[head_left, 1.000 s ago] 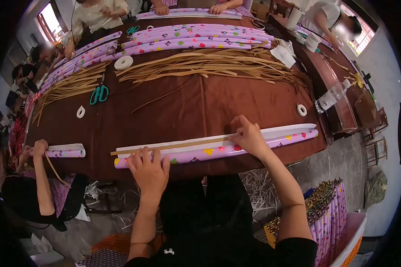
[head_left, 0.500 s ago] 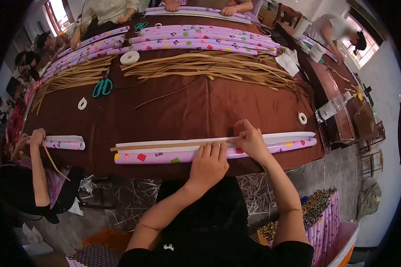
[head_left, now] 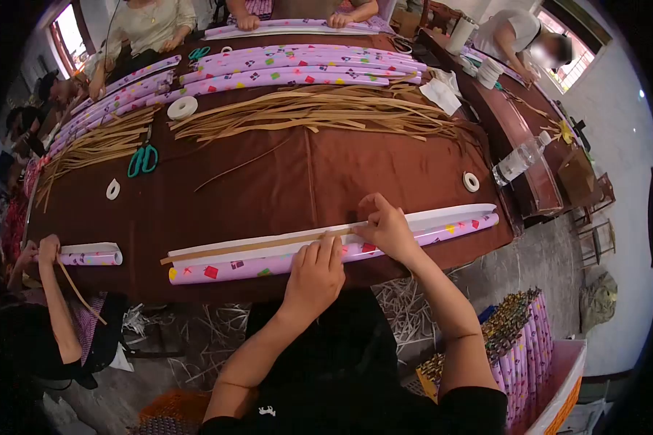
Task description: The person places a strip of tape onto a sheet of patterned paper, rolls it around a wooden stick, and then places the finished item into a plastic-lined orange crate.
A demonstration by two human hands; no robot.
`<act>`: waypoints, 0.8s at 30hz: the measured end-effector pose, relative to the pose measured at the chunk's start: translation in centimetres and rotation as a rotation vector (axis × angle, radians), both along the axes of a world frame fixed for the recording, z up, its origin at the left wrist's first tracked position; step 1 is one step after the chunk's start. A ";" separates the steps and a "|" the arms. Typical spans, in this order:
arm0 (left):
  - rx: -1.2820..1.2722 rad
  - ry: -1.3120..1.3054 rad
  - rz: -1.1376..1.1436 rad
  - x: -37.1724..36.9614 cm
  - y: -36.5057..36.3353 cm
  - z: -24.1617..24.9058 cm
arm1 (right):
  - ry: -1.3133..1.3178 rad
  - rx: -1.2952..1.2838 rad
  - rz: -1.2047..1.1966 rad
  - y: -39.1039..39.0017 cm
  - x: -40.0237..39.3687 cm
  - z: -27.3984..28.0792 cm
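Note:
A long pink patterned roll [head_left: 268, 264] with a white inner flap lies along the front edge of the table. A tan strip [head_left: 254, 246] rests along its white flap. My left hand [head_left: 315, 275] lies over the roll and the strip, fingers pressed together on the roll. My right hand [head_left: 386, 226] is just to its right, thumb and index finger pinched at the strip's end, where what they hold is too small to make out.
Tan strips [head_left: 312, 109], teal scissors [head_left: 143, 159], white tape rolls [head_left: 183, 108] and more pink rolls [head_left: 297, 69] lie farther back. A water bottle [head_left: 521, 159] stands right. Co-workers' hands [head_left: 48, 249] are at the left and far edges. A box of rolls [head_left: 566, 362] is low right.
The view has shifted, so the table scene appears moved left and slightly tilted. Both my hands stay at about the same place on the roll.

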State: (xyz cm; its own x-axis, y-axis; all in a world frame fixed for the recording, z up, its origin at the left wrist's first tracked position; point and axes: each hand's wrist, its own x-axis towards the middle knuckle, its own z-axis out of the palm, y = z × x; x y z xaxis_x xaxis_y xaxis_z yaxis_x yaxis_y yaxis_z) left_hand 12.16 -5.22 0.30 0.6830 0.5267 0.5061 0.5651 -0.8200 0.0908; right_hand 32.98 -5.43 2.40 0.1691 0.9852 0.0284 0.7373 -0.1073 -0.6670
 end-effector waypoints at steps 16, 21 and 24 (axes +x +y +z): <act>-0.136 0.014 -0.058 -0.2 0.5 -0.1 | -0.513 0.284 -0.011 -1.3 0.2 0.8; -0.128 0.050 -0.057 -0.6 0.4 0.0 | -0.141 -0.044 0.045 -5.0 7.7 4.8; -0.030 0.120 -0.038 -1.6 0.4 0.0 | 0.052 -0.217 -0.024 -7.8 14.0 7.0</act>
